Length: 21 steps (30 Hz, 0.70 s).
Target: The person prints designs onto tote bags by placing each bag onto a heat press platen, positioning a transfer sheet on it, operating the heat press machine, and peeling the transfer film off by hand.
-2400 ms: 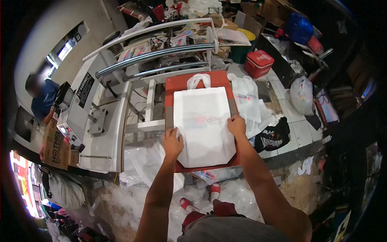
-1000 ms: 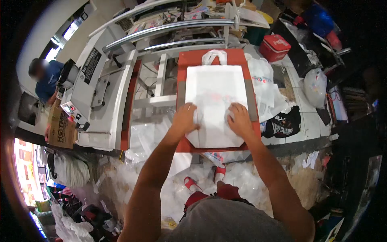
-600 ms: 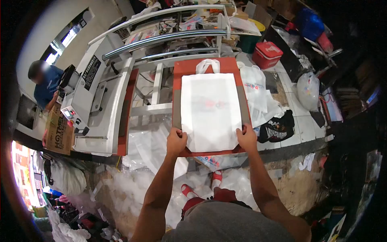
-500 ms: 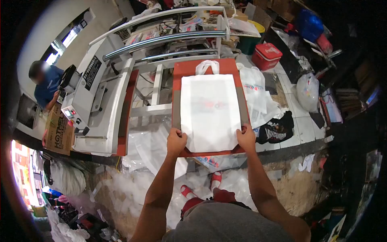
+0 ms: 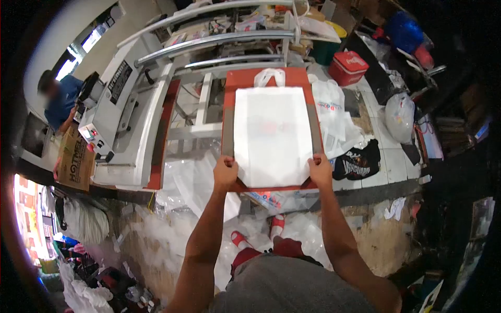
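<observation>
A white bag point(image 5: 272, 138) lies flat on the red board point(image 5: 237, 79), its looped handles toward the far edge. Faint reddish print shows through its middle. My left hand point(image 5: 226, 172) pinches the bag's lower left edge, and my right hand point(image 5: 319, 169) pinches the lower right edge. Just right of the board are printed white bags point(image 5: 331, 112) and a black printed cloth point(image 5: 357, 160).
The heat press point(image 5: 112, 104) with metal rails stands at the left, a cardboard box point(image 5: 75, 159) by it. A person point(image 5: 62, 99) is behind it. A red cooler point(image 5: 348, 68) sits at the back right. Plastic sheets cover the floor.
Earlier my hands lay on the bag with fingers spread; now both pinch its lower side edges. Since half a second ago, the view has shifted slightly and the hands keep their hold.
</observation>
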### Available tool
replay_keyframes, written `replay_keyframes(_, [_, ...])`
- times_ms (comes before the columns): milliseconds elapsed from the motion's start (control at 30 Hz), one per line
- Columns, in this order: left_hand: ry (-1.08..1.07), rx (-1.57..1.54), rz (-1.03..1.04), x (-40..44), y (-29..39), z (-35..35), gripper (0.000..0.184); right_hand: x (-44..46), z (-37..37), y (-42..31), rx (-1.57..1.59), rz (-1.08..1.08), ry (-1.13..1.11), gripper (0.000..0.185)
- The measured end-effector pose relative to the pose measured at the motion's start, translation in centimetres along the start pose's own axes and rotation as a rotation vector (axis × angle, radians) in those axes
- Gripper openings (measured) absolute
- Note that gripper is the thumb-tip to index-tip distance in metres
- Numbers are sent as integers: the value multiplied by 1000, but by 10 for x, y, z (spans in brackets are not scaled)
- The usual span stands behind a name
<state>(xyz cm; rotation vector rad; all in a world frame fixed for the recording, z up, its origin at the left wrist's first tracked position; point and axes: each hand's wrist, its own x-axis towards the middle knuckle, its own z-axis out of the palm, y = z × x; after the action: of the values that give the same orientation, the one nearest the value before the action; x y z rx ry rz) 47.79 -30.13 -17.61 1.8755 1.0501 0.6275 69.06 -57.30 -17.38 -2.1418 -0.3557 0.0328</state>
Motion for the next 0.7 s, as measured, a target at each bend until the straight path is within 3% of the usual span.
replay_keyframes(67, [37,-33,81,-4,-11,-14,24,0,-14,17,-71,-120,99,24])
replay_keyframes(100, [84,-41,113,-10,-27,-23,19,-4,-24,30,24,-83,225,23])
replay_keyframes(133, [163,-6,134,-23,-18,-41,20,-4,-34,63,172,15,223,24])
replay_keyframes(167, [191,-1,114,-37,-29,-56,19,-11,-44,78,91,231,274,25])
replay_keyframes(267, [164,60,-30,-103,-86,-99,16,-64,-22,109,-62,368,76,25])
replay_keyframes(367, [34,314,-236,-192,-182,-125,14,-119,60,208,-302,-14,-231,27])
replay_keyframes(500, [-265,507,-357,-317,-245,-168,19,-144,144,241,-291,128,-470,29])
replay_keyframes(633, [-424,582,-621,-405,-301,-210,29,-167,196,272,-250,194,-495,31])
replay_keyframes(700, [-734,633,-811,-429,-335,-228,33,-173,211,293,-181,173,-436,33])
